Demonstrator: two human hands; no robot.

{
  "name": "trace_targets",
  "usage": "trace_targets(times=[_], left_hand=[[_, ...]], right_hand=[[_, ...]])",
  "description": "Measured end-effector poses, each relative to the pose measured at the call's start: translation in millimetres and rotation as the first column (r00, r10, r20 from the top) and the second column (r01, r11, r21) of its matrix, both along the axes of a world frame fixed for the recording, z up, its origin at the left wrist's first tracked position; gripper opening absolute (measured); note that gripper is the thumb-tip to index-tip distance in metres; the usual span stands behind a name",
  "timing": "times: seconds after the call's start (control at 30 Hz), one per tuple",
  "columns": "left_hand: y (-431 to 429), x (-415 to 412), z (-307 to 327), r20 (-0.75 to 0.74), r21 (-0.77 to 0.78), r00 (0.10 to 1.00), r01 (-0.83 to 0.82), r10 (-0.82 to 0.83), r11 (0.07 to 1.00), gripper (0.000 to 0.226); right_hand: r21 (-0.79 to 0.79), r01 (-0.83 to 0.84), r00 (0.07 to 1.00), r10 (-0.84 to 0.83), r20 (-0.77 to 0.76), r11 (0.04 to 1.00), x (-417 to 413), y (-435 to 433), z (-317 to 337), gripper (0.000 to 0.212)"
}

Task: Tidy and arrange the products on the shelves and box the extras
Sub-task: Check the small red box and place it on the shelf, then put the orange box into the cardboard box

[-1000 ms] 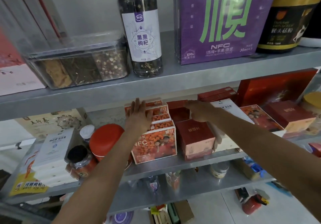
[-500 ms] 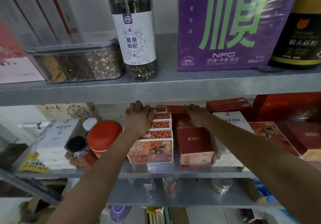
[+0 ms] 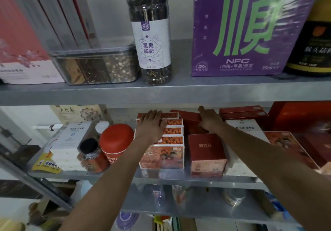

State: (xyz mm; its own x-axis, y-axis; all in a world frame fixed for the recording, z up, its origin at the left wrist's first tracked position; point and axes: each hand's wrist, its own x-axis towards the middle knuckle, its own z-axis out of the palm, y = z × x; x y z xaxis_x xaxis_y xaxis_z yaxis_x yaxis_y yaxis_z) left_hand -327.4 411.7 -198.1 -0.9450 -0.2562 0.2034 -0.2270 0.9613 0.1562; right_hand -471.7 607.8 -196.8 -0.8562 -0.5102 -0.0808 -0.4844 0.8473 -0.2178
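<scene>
A row of orange NFC boxes (image 3: pixel 166 156) stands front to back on the middle shelf (image 3: pixel 161 177). My left hand (image 3: pixel 152 125) rests on top of the rear boxes of that row, fingers laid flat over them. Right beside them is a row of dark red boxes (image 3: pixel 206 151). My right hand (image 3: pixel 208 120) lies on the rear red boxes, fingers pointing to the back of the shelf; I cannot see whether they curl round a box.
A red-lidded jar (image 3: pixel 115 141), a small dark-lidded jar (image 3: pixel 89 151) and white boxes (image 3: pixel 69 141) stand to the left. White (image 3: pixel 241 128) and red boxes sit to the right. The upper shelf (image 3: pixel 179 90) holds a tall jar (image 3: pixel 150 33), a clear container (image 3: pixel 96 65) and a purple box (image 3: pixel 250 26).
Both hands have stayed on the rear boxes, reaching slightly deeper under the upper shelf. The view has tilted up and moved closer to the shelves.
</scene>
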Motion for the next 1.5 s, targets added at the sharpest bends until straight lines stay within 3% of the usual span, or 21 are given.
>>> trace_targets(times=[0.23,0.43,0.57,0.63,0.8,0.87,1.0,1.17,1.23,1.27,1.4,1.5], left_hand=[[1.5,-2.2,4.2,0.023,-0.007,1.0,0.004,-0.004,1.0,0.054],[2.1,-0.9,9.0,0.046,0.024,0.999,0.008,-0.009,1.0,0.054],[1.9,0.8,12.3,0.036,0.068,0.999,0.026,-0.028,0.997,0.057],[1.3,1.5,15.8,0.018,0.103,0.999,0.046,-0.048,0.994,0.061],[4.1,10.2,31.7,-0.206,0.38,0.953,0.285,-0.22,0.88,0.09],[6.8,17.1,37.2,-0.286,0.377,0.925,0.35,-0.251,0.858,0.094],[13.0,37.1,44.9,-0.415,0.347,0.857,0.459,-0.305,0.818,0.078],[16.0,74.1,41.3,-0.539,0.398,0.807,0.496,-0.241,0.772,0.064],[17.2,90.2,43.7,-0.54,0.54,0.826,0.486,-0.16,0.688,0.065],[18.2,97.9,46.1,-0.534,0.635,0.838,0.486,-0.114,0.6,0.065],[23.0,123.5,53.1,-0.52,0.835,0.853,0.499,0.036,0.231,0.06],[25.3,138.3,56.4,-0.449,0.893,0.888,0.451,0.102,0.004,0.063]], right_hand=[[-0.167,0.072,0.98,-0.101,-0.169,0.983,11.3,7.4,32.1,0.043],[-0.203,0.01,0.929,-0.084,-0.361,0.979,32.8,27.1,44.1,0.046],[-0.297,-0.172,0.79,-0.048,-0.611,0.939,57.2,44.0,46.7,0.059],[-0.306,-0.205,0.756,-0.048,-0.653,0.93,68.3,50.6,45.8,0.063],[-0.372,-0.274,0.727,-0.062,-0.684,0.887,93.4,60.1,40.4,0.056],[-0.386,-0.321,0.697,-0.06,-0.715,0.865,103.9,61.6,35.0,0.053],[-0.4,-0.352,0.671,-0.07,-0.738,0.846,125.4,65.0,30.5,0.041],[-0.427,-0.379,0.702,-0.045,-0.71,0.821,156.5,72.6,34.1,0.046],[-0.503,-0.349,0.761,-0.074,-0.644,0.791,169.1,74.7,36.8,0.053],[-0.578,-0.316,0.815,-0.097,-0.571,0.752,175.7,74.9,39.2,0.059],[-0.895,-0.067,0.995,-0.034,-0.091,0.441,199.9,69.4,51.7,0.081],[-0.927,0.152,0.98,0.073,0.187,0.342,216.2,71.3,55.0,0.06]])
